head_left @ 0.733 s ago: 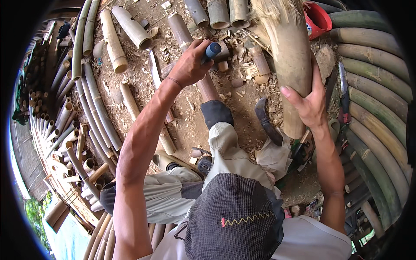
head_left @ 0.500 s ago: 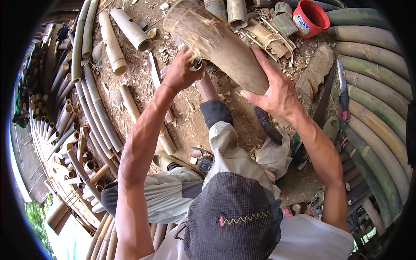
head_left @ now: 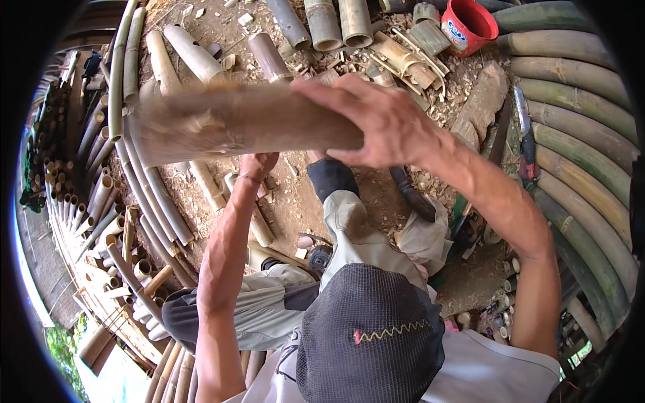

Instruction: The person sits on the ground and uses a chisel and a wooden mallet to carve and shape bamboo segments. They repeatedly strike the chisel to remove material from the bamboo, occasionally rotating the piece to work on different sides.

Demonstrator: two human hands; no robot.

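A thick, brown bamboo section [head_left: 235, 124] is raised crosswise in front of me, its left end smeared by motion. My right hand [head_left: 379, 121] is closed on its right end, thumb on the near side and fingers over the far side. Just below its near edge my left hand [head_left: 259, 164] shows in part, its fingers hidden behind the bamboo; whether they grip anything cannot be seen. Beyond the raised piece, a short bamboo tube [head_left: 269, 57] lies on the ground.
Several cut bamboo tubes [head_left: 327, 30] lie at the far side, near a red bucket [head_left: 463, 30]. Long green poles [head_left: 578, 94] are ranged along the right, beside a knife [head_left: 524, 127]. More bamboo [head_left: 101, 178] is stacked at left. Wood chips litter the dirt floor [head_left: 292, 215].
The bamboo section has swung from a slant to nearly level, moving left and nearer. My right hand has turned over its right end. My left hand has moved lower, behind the bamboo.
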